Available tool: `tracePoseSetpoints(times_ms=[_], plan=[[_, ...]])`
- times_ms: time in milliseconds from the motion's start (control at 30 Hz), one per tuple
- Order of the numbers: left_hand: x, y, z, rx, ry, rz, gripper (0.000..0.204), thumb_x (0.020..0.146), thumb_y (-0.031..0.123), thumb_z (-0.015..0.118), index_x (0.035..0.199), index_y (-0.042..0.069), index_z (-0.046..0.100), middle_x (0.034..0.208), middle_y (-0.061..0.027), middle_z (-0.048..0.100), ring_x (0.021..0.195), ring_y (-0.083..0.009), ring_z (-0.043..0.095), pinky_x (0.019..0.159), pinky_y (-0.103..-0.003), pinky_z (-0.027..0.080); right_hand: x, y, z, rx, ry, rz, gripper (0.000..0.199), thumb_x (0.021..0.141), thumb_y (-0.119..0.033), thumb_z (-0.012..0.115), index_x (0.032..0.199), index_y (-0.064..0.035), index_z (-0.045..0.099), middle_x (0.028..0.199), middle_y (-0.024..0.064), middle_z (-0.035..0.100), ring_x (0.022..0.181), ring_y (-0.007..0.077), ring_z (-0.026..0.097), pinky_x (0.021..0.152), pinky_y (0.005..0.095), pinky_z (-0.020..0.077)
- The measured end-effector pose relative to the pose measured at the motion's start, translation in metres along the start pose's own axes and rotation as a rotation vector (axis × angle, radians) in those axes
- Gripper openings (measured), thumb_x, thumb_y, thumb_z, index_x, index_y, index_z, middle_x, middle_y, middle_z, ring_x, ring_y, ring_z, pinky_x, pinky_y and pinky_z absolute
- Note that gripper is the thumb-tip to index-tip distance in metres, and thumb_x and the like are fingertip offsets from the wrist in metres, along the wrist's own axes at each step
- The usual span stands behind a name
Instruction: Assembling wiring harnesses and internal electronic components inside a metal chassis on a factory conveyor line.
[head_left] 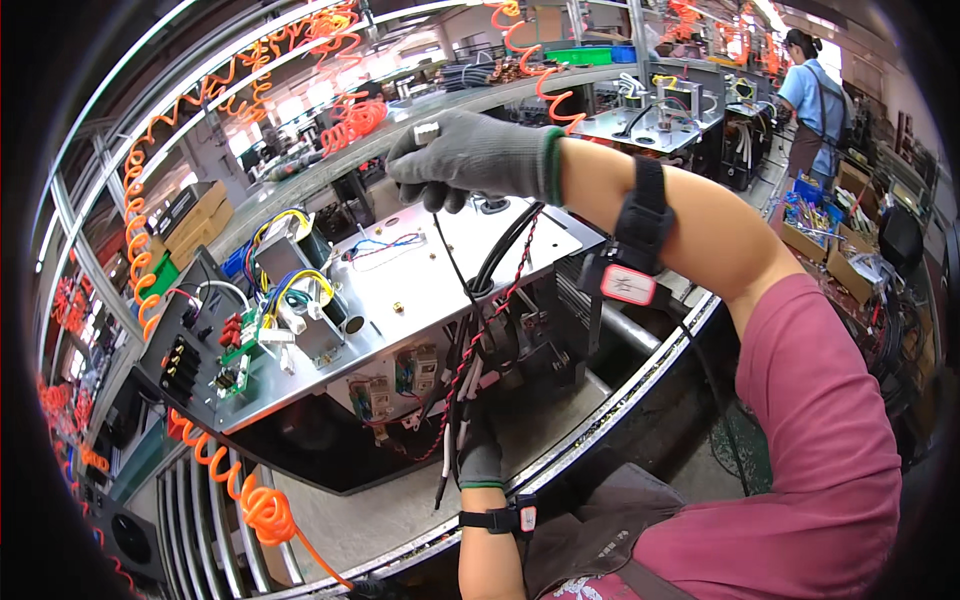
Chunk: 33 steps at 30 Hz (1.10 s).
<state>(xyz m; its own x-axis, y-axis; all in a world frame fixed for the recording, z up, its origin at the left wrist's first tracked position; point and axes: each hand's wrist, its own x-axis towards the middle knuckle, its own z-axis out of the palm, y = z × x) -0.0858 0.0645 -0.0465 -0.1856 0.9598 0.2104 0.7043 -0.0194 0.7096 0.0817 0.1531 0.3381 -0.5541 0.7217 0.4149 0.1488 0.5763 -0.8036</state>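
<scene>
A welder-like machine with its cover off stands before me, its metal deck [400, 285] bare on top and its black front panel [190, 370] to the left. Above the far side of the deck is my right hand [465, 160], in a grey glove, fingers closed on a thin black cable [447, 250] that runs down to the bundle. A small white piece [427, 130] shows at its fingers. My left hand [481, 455], also gloved, reaches in low at the machine's near side, fingers hidden among cables. Beside it hang black cables and a twisted red-and-black wire [470, 350].
A green circuit board [235, 365] and yellow and blue wires [295, 285] sit at the deck's left. Orange coiled hoses [268, 515] hang around the roller conveyor [200, 520]. Another person [815, 110] stands far right, near boxes of parts [810, 225]. Similar machines [650, 120] stand behind.
</scene>
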Motion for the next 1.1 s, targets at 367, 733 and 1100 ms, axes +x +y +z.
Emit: tracePoseSetpoints(times_ms=[367, 733, 1100], plan=[[-0.006, -0.003, -0.005, -1.738, -0.591, -0.349, 0.042, 0.105, 0.02, 0.038, 0.143, 0.002, 0.041, 0.145, -0.0086, 0.046, 0.131, -0.0206, 0.043, 0.114, -0.031, 0.029, -0.152, -0.047, -0.074, -0.167, -0.155, 0.1, 0.029, 0.09, -0.024, 0.068, 0.113, -0.0056, 0.066, 0.091, 0.0032, 0.068, 0.078, 0.0091, 0.065, 0.064, 0.0238, 0.0544], [-0.046, 0.01, -0.012, -0.644, 0.058, -0.208, 0.042, 0.091, 0.006, 0.063, 0.132, 0.002, 0.054, 0.112, -0.0068, 0.064, 0.084, -0.0111, 0.061, 0.075, -0.025, 0.05, -0.28, 0.234, -0.236, -1.256, 0.024, 0.847, 0.027, 0.086, -0.022, 0.059, 0.112, -0.0138, 0.063, 0.113, 0.0143, 0.066, 0.108, 0.0341, 0.062, 0.093, 0.0428, 0.0483], [-0.185, 0.104, -0.133, -0.46, 0.025, -0.474, 0.041, 0.09, 0.011, 0.066, 0.128, -0.001, 0.055, 0.111, -0.0064, 0.064, 0.089, -0.0106, 0.059, 0.08, -0.026, 0.05, -0.338, 0.484, -0.333, -1.483, -0.095, 0.45, 0.057, 0.058, -0.014, 0.085, 0.108, -0.0087, 0.059, 0.116, 0.0182, 0.06, 0.113, 0.0388, 0.053, 0.098, 0.0427, 0.0438]])
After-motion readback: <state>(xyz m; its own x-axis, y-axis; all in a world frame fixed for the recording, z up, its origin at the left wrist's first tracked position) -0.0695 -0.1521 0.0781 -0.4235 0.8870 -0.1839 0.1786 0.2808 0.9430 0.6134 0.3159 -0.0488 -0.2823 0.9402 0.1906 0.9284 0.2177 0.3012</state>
